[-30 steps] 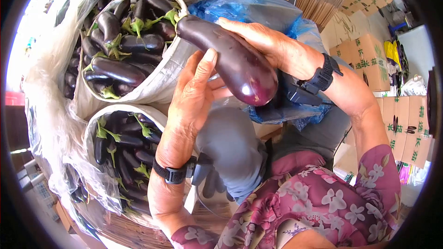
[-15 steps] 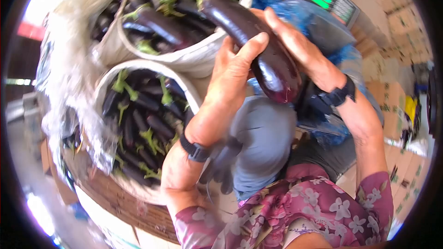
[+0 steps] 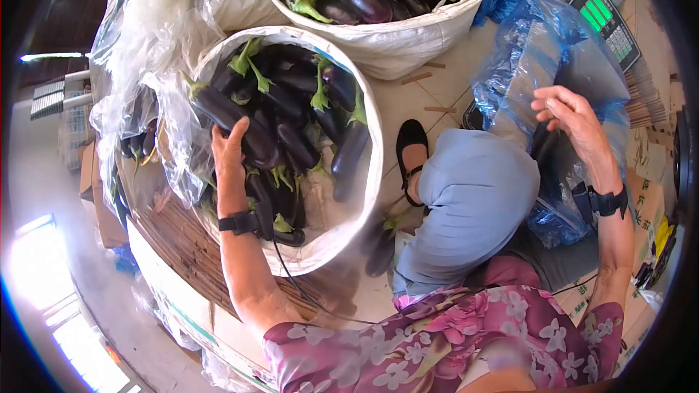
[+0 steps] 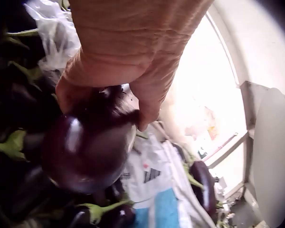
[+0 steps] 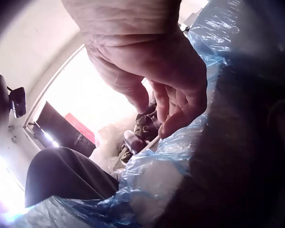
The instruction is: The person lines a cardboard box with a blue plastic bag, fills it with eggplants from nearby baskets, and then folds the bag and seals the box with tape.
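Note:
My left hand (image 3: 230, 156) grips a large dark purple eggplant (image 3: 217, 106) at the left side of a round white sack (image 3: 368, 189). In the left wrist view the rounded end of that eggplant (image 4: 85, 152) points toward the camera, thumb and fingers on either side of it. Several eggplants with green stems lie inside the sack, below the held one. Over on the right, my right hand (image 3: 577, 120) is raised beside a blue plastic bag (image 3: 520, 65), its fingers loosely bent. Nothing is held in the right hand (image 5: 156, 71) in the right wrist view.
Behind stands a second white sack (image 3: 408, 47) full of eggplants. Clear plastic sheeting (image 3: 156, 44) drapes along the left. A scale display (image 3: 604, 18) shows green digits at upper right. My bent knee (image 3: 473, 189) lies between sack and bag, and a cable (image 3: 287, 269) trails from the left wrist.
Both hands held the eggplant before. The right hand has let go and moved right, while the left has carried the eggplant left to the nearer sack. The head view has turned toward that sack.

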A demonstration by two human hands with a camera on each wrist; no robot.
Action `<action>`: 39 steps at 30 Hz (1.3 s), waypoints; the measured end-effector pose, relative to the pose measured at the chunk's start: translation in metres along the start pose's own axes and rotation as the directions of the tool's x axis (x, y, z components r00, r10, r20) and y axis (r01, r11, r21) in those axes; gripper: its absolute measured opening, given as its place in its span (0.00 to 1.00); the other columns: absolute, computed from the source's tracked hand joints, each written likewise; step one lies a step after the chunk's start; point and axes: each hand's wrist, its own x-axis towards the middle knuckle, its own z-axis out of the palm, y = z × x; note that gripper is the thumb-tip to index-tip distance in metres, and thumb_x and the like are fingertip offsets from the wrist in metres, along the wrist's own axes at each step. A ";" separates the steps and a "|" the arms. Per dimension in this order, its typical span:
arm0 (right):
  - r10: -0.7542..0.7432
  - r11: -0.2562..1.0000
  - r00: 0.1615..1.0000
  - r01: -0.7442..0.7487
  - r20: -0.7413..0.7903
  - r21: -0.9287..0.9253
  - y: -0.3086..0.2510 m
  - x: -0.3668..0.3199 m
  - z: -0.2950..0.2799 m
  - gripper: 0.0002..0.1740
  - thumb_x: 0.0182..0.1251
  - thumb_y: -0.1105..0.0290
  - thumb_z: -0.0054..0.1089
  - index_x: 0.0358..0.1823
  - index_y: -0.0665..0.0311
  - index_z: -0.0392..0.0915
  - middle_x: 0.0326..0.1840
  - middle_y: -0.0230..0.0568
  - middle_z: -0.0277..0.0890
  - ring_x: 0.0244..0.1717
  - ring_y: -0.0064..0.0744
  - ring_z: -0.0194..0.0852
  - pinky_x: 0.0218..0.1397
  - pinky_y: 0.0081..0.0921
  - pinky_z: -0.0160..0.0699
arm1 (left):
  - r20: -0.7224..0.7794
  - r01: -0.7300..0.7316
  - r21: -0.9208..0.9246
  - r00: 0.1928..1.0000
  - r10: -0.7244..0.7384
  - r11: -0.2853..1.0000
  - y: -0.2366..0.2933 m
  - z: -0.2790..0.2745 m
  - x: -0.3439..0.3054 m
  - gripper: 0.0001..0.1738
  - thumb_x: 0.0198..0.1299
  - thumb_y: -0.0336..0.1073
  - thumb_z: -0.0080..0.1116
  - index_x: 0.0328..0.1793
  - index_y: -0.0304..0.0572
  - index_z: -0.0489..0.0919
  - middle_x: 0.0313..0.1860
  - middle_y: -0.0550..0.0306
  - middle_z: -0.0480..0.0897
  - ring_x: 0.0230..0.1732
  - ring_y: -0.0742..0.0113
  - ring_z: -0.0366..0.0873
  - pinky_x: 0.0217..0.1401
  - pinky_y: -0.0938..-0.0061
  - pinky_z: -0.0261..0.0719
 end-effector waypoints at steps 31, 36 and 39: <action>0.112 0.989 0.993 -0.115 -0.039 -0.096 0.021 -0.001 0.028 0.18 0.69 0.55 0.57 0.46 0.63 0.77 0.34 0.30 0.74 0.34 0.19 0.70 0.41 0.18 0.70 | 0.232 -0.237 0.545 0.964 0.127 0.804 -0.107 0.122 -0.054 0.49 0.51 0.54 0.69 0.75 0.40 0.62 0.50 0.31 0.82 0.52 0.37 0.81 0.57 0.57 0.78; 0.093 0.991 0.995 -0.097 -0.043 -0.094 0.023 0.001 0.028 0.17 0.69 0.55 0.58 0.44 0.63 0.78 0.32 0.30 0.74 0.32 0.17 0.69 0.38 0.17 0.69 | 0.127 -0.235 0.268 0.970 0.207 0.934 -0.121 0.102 -0.032 0.26 0.60 0.48 0.62 0.58 0.37 0.80 0.44 0.38 0.84 0.47 0.41 0.82 0.53 0.56 0.78; 0.117 0.989 0.992 -0.121 -0.054 -0.088 0.025 0.003 0.027 0.17 0.70 0.55 0.58 0.43 0.63 0.78 0.31 0.29 0.74 0.31 0.17 0.69 0.36 0.16 0.69 | -0.006 -0.234 0.346 0.968 0.252 0.908 -0.129 0.087 -0.013 0.17 0.61 0.38 0.61 0.50 0.33 0.83 0.44 0.43 0.86 0.46 0.52 0.85 0.53 0.66 0.80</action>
